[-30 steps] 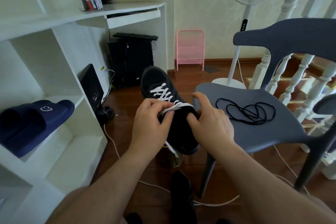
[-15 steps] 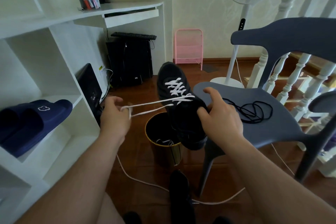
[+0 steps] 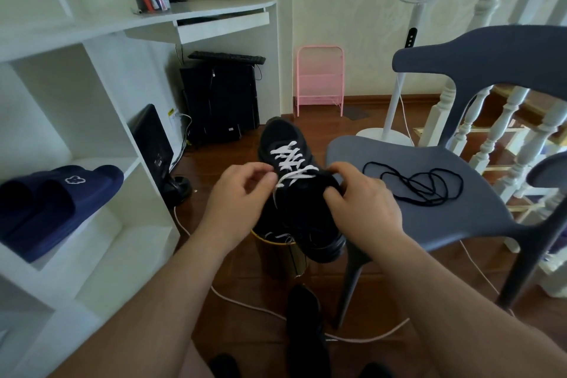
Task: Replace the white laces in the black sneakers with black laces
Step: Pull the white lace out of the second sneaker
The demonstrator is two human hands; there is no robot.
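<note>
A black sneaker point(image 3: 283, 135) is held up in front of me, toe pointing away, with a white lace point(image 3: 290, 159) crossed over its tongue. My right hand point(image 3: 362, 202) grips the sneaker's collar from the right. My left hand point(image 3: 242, 193) pinches the loose white lace at the upper eyelets on the left side. A loose end of lace hangs below the fingers. Black laces point(image 3: 420, 184) lie coiled on the grey chair seat point(image 3: 460, 218) to the right. A second black sneaker point(image 3: 306, 331) stands on the floor below.
A yellow-rimmed bin point(image 3: 276, 252) sits under the held sneaker with white lace inside. White shelves point(image 3: 92, 224) with navy slippers point(image 3: 52, 202) stand left. A white cable point(image 3: 245, 304) crosses the wooden floor. A fan stand point(image 3: 395, 107), pink rack point(image 3: 320, 80) and white banister point(image 3: 503, 138) are behind.
My left hand, which had drawn the white lace out far to the left, has come back to the sneaker's eyelets. The sneaker sits slightly lower and nearer.
</note>
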